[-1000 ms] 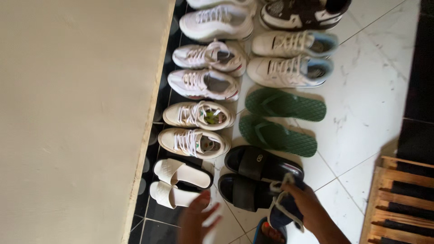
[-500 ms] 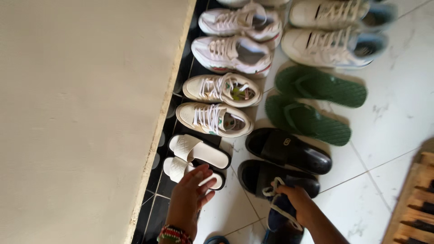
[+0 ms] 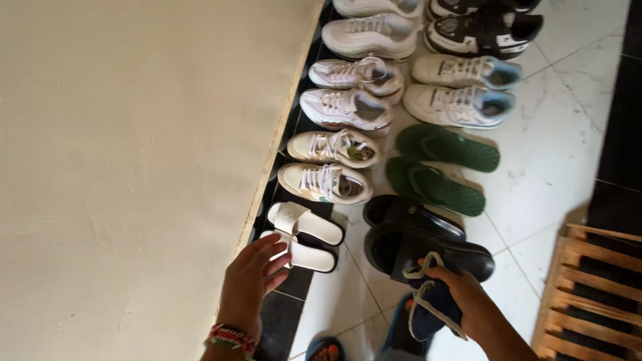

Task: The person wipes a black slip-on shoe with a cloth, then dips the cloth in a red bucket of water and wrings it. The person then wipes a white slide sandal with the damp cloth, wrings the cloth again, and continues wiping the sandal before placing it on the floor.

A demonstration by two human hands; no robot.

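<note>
Right hand (image 3: 468,297) grips a dark blue shoe with off-white laces (image 3: 428,307), low over the floor by the black slides (image 3: 428,244). Left hand (image 3: 251,281), fingers loosely spread, touches the nearer white quilted slide sandal (image 3: 304,255) beside the cream wall (image 3: 134,167).

Bare hands, a red-green-white beaded bracelet (image 3: 231,336) on the left wrist
</note>
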